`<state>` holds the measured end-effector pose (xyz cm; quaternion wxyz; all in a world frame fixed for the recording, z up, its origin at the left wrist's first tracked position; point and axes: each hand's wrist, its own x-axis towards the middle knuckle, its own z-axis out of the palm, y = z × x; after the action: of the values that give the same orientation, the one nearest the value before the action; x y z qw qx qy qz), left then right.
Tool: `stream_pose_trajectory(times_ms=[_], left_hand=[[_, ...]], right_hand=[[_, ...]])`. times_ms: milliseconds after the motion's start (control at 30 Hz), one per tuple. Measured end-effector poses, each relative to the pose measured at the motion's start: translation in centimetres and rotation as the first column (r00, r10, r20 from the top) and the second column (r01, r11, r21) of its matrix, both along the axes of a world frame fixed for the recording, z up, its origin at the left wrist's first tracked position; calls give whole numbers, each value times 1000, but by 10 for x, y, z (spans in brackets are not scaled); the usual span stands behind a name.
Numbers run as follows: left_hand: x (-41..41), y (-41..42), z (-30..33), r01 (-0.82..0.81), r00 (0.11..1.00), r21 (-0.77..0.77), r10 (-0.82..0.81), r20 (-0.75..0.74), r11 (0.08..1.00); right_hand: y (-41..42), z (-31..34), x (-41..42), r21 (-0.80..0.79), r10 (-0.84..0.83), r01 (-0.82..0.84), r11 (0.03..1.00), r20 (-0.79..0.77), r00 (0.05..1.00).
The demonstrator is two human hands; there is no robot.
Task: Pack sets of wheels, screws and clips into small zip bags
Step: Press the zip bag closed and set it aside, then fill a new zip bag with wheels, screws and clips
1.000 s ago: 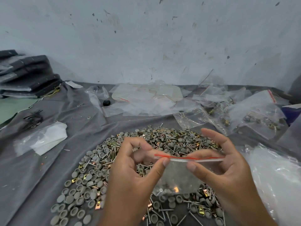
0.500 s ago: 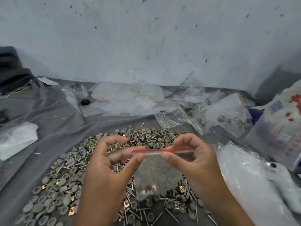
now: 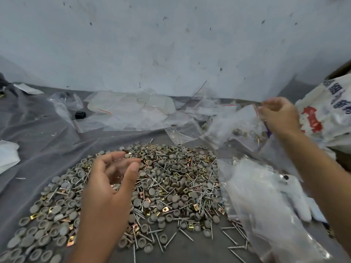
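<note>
A wide pile of grey wheels, silver screws and gold clips (image 3: 171, 183) lies on the grey cloth (image 3: 38, 133). My left hand (image 3: 112, 186) hovers over the left side of the pile, fingers loosely curled and holding nothing. My right hand (image 3: 279, 116) is stretched to the far right. Its thumb and fingers pinch clear plastic by a red zip strip, at a blurred zip bag (image 3: 237, 126) with wheels and clips inside. Whether this is the small bag held a moment ago or a larger one lying there I cannot tell.
A heap of clear plastic bags (image 3: 266, 205) lies at the right front, under my right forearm. More clear bags and sheets (image 3: 133, 109) lie along the wall. A white printed sack (image 3: 326, 111) stands at far right. A small black object (image 3: 79, 115) sits at back left.
Both hands held the small zip bag by its red strip over the pile. My left hand has let go and stays there; my right hand has swung far right to the bags.
</note>
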<state>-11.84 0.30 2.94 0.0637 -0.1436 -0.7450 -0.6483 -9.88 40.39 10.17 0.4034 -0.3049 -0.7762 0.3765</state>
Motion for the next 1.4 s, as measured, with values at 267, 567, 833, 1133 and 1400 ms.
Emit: stream_pose_trajectory(times_ms=[267,567,833,1133,1400], left_hand=[[-2,0,3,-6,999,44,5,37,999],[3,10,-4,41,999,27,-40,-32,999],[29,36,1,345,932,-89,-352,-81,934],[20,27,-5,70,970,-167,-106,-219,983],[17,13,-9,-153,921,-229,54,-386,961]], right_hand=[[-33,-131,153,-140,168,-102,985,622,765],[-81,-61,164,-77,222,-210,975,422,879],[-192,-52,68,-253,367,-400,881,-167,915],[-235,-89,29,-355,321,-461,813,-388,864],[-260,-97,39,-298,595,-647,702,-252,763]])
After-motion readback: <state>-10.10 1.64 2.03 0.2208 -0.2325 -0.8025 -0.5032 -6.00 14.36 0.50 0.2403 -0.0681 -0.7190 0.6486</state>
